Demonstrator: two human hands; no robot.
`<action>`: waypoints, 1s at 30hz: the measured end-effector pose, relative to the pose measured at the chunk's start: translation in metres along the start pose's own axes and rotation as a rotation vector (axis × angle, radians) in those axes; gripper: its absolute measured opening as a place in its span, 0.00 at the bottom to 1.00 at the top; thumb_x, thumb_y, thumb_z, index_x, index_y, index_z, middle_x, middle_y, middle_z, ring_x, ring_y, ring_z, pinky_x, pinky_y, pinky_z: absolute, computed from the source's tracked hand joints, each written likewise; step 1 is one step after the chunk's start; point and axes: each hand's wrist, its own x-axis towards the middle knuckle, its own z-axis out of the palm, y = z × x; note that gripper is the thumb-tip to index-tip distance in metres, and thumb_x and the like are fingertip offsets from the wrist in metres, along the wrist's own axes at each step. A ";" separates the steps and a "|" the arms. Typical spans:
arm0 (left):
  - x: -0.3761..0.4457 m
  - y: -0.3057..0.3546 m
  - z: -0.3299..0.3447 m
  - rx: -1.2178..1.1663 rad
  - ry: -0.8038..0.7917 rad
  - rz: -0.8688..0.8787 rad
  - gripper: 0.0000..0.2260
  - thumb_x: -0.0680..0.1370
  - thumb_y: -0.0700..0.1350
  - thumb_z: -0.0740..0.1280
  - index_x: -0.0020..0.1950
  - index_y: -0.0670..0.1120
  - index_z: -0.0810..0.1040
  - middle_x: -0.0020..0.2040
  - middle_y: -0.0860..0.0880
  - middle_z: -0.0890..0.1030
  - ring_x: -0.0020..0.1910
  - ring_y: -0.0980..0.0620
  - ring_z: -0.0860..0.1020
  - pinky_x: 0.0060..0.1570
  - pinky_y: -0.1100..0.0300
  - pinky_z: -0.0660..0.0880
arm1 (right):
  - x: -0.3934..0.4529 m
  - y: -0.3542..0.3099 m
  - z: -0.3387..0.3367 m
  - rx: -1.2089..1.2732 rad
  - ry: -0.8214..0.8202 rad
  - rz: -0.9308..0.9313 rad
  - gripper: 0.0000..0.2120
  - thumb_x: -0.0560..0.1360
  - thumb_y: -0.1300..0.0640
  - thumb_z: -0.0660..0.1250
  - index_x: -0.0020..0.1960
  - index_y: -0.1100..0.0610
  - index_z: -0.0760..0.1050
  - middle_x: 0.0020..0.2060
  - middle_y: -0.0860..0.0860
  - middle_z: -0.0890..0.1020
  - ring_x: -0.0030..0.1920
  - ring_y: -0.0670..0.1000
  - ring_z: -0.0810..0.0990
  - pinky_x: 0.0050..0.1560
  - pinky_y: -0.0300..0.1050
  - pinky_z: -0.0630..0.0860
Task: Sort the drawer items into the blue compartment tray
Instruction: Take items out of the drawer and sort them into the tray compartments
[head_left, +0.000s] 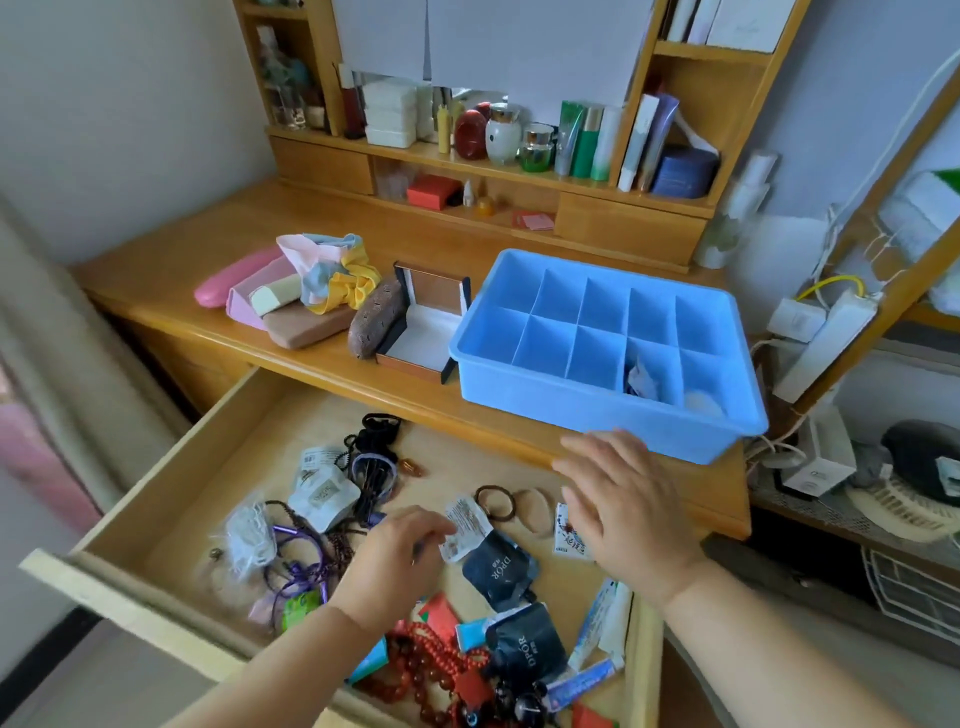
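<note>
A blue tray (602, 405) with ten compartments in two rows of five sits at the right end of the wooden worktop (208, 270), its front wall close to the worktop's front edge. Most compartments look bare; the fourth one in the near row holds a small crumpled packet (641, 382), and the near right corner one holds a pale round thing (701, 402) too blurred to name.

Below the worktop's front edge a wide wooden drawer (171, 478) stands pulled out, full of loose items. The left hand (392, 561) is low over the middle of the drawer, fingers curled, pinching the edge of a white printed sachet (467, 525) between thumb and fingertips. The right hand (623, 504) hovers above the drawer's back right part, just in front of the tray, fingers spread and straight, holding nothing.

In the drawer, two dark sachets (501, 569) lie near the left hand, one toward the front edge. A brown hair tie (494, 501) and a pale oval pad (537, 512) lie between the two hands. A tangle of purple cords (298, 561) and a white sachet (322, 496) sit on the left side, black hair ties (379, 426) near the back, and red beads (426, 670) at the front edge.

On the worktop left of the tray stand an open small box (426, 332), a brown speckled pouch (376, 319), a pink case (236, 283) and a heap of coloured cloth (332, 273).
</note>
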 end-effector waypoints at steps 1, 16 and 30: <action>-0.008 -0.012 0.003 0.020 -0.022 -0.052 0.10 0.76 0.37 0.64 0.50 0.47 0.83 0.46 0.55 0.81 0.49 0.57 0.77 0.49 0.68 0.71 | -0.010 -0.010 0.010 0.076 -0.173 0.041 0.09 0.75 0.55 0.61 0.49 0.53 0.79 0.50 0.47 0.81 0.54 0.51 0.77 0.56 0.46 0.71; 0.010 -0.050 0.027 0.480 -0.413 -0.059 0.38 0.72 0.61 0.64 0.76 0.52 0.50 0.76 0.50 0.51 0.74 0.47 0.56 0.69 0.50 0.62 | -0.088 -0.060 0.089 0.271 -0.945 0.340 0.35 0.74 0.42 0.63 0.75 0.38 0.48 0.77 0.43 0.47 0.75 0.51 0.54 0.73 0.50 0.57; 0.000 -0.060 0.000 0.361 -0.173 -0.186 0.19 0.78 0.41 0.57 0.70 0.47 0.67 0.56 0.47 0.79 0.50 0.48 0.79 0.43 0.57 0.74 | -0.054 -0.024 0.079 0.310 -0.631 0.732 0.07 0.74 0.51 0.65 0.52 0.45 0.75 0.47 0.41 0.77 0.44 0.45 0.77 0.46 0.42 0.73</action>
